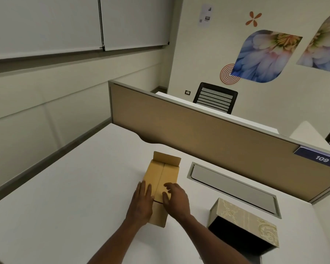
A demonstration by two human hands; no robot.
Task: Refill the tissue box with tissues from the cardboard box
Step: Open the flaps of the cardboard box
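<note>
The fingers [144, 189] of the left hand [141, 202] are laid flat and nearly straight on the left top flap of the cardboard box [160, 180]; nothing is gripped. The fingers [169, 187] of the right hand [176, 200] are loosely curled and spread over the right flap, pressed against it rather than closed around it. The two long flaps are seen folded down and meeting along a centre seam, while a short end flap [167, 158] is raised at the far end.

The cardboard box is placed on a white desk [65, 187], near its middle. The tissue box [246, 227], covered in pale patterned material, is set to the right, apart from the cardboard box, tipped so that a dark open interior is turned toward the viewer. A grey cable tray [232, 185] is recessed into the desk between the tissue box and a tan partition [198, 136]. A blue plate marked 109 [321, 159] is fixed to the partition. Beyond it, black mesh chairs [215, 98] and a wall with flower decals [265, 56] are shown. Lowered window blinds [65, 23] are seen at upper left.
</note>
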